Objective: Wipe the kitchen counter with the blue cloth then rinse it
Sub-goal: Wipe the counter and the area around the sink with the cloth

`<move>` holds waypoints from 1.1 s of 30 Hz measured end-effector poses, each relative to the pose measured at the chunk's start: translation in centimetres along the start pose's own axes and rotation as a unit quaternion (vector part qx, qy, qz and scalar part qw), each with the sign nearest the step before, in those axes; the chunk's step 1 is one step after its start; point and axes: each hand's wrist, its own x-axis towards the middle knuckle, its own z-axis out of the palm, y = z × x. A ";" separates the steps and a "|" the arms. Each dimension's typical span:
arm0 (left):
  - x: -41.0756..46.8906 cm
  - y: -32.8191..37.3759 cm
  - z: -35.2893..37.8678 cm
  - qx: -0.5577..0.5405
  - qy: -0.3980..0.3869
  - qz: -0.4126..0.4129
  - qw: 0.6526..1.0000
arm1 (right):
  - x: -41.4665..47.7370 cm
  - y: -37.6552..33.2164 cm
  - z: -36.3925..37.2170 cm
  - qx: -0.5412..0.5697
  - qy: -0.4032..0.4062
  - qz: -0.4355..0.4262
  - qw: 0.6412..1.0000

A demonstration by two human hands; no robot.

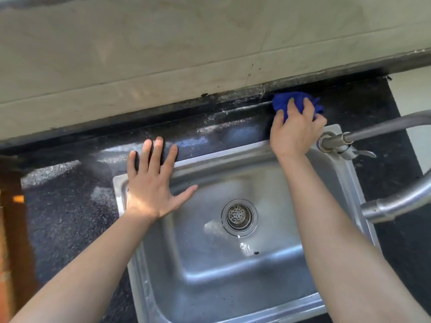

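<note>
Sink (210, 264): left hand (151, 185) splayed flat on back rim. Right hand (295, 131) grips cloth (283, 101) behind it, faucet (373, 129) adjacent.

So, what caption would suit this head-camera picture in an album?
Right hand holds the blue cloth to the dark counter behind the steel sink; left hand spread open at its corner.

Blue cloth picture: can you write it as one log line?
step: wiping counter | right hand: holds blue cloth on counter behind sink | left hand: flat, spread, at sink rim | rinse: not yet
</note>
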 end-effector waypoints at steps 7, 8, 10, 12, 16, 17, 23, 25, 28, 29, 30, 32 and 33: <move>-0.4 -0.2 0.1 -0.003 0.004 -0.001 1.000 | -8.4 -6.5 0.8 0.029 -0.043 -0.224 0.973; -0.6 -0.1 0.1 -0.006 0.006 -0.003 1.000 | -8.6 -6.5 0.5 0.017 -0.054 -0.271 0.961; -0.5 0.0 0.0 -0.005 0.011 -0.005 1.000 | -7.4 -5.3 -0.3 -0.008 -0.057 -0.314 0.948; -0.2 0.2 -0.1 0.000 0.011 -0.004 1.000 | -4.7 -2.2 -0.8 -0.016 -0.033 -0.273 0.961; -0.1 0.2 -0.1 -0.006 0.013 -0.001 1.000 | -0.5 2.2 -1.5 -0.021 -0.018 -0.132 0.991; -0.1 0.2 0.0 -0.009 0.017 0.000 1.000 | -0.3 1.6 -1.0 -0.019 -0.017 -0.099 0.995; -0.4 -0.1 0.5 -0.016 0.030 0.004 0.999 | -7.3 -6.1 1.7 0.042 0.007 -0.150 0.988; -0.3 -0.2 0.4 -0.016 0.025 0.001 1.000 | -9.1 -7.4 1.4 0.038 -0.029 -0.228 0.973; -0.5 -0.1 0.2 -0.010 0.013 -0.005 1.000 | -7.5 -6.1 0.3 -0.006 -0.052 -0.339 0.939; -0.6 0.0 0.1 -0.011 0.010 -0.006 1.000 | -6.3 -4.9 -0.2 -0.014 -0.049 -0.341 0.939; -0.5 0.1 0.0 -0.011 0.007 -0.007 1.000 | -5.1 -3.3 -0.7 -0.017 -0.040 -0.315 0.948; -0.3 0.2 -0.1 -0.013 0.005 -0.002 1.000 | -2.9 -0.4 -1.6 -0.011 -0.015 -0.223 0.975; -0.2 0.3 -0.1 -0.016 0.009 0.001 1.000 | -2.0 0.4 -1.9 -0.005 -0.005 -0.181 0.984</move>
